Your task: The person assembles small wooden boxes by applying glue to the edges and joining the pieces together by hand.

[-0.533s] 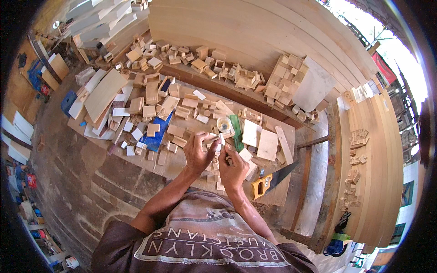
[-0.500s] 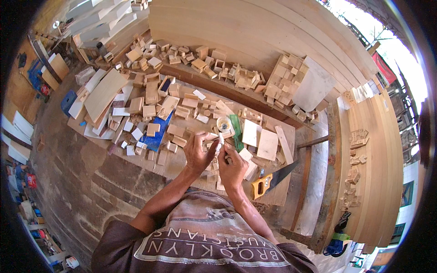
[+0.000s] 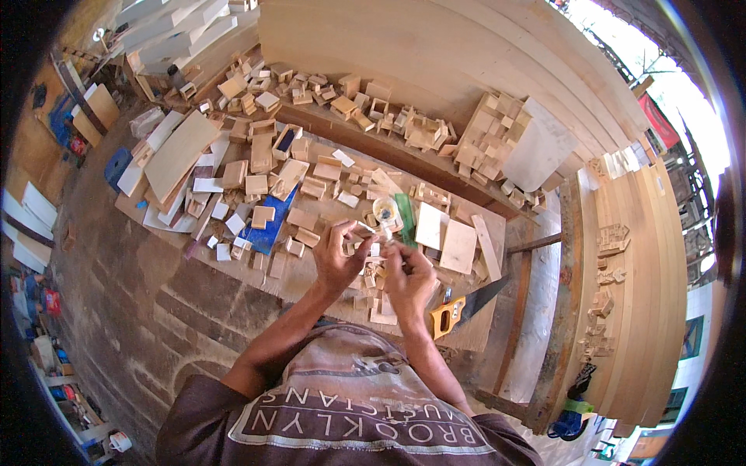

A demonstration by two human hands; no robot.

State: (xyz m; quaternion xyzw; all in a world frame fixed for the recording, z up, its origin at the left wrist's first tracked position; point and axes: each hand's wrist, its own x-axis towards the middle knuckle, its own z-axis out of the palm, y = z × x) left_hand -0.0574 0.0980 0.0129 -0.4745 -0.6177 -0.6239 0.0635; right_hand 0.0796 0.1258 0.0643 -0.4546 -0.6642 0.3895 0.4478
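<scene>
Head view: the left hand [image 3: 339,259] has its thumb and forefinger nearly closed, pinching a small pale piece [image 3: 386,231] that is raised over the tabletop [image 3: 475,330], between the middle and the near edge. The right hand [image 3: 411,283] is slightly blurred, its fingers bunched and curled inward with the tips at the same piece; whether they grip it or only touch it, I cannot tell. Just past the fingertips, toward the far edge, stands a round, open tub [image 3: 384,208], its contents too small to make out. A green strip [image 3: 405,221] lies right beside the tub, on the side toward the right edge. Farther that way are two flat, pale boards, one [image 3: 432,225] next to the other [image 3: 458,247], and a narrow wooden strip [image 3: 486,247] lying near the right edge. At the near right corner rests a handsaw [image 3: 465,307] with a yellow handle and a dark blade. Toward the left, a blue sheet [image 3: 268,233] lies near the near edge with a wooden block [image 3: 263,217] on it, and a larger tan board [image 3: 183,159] tops a pile at the left end. Beyond the far edge, more wooden pieces [image 3: 423,133] crowd a ledge.
</scene>
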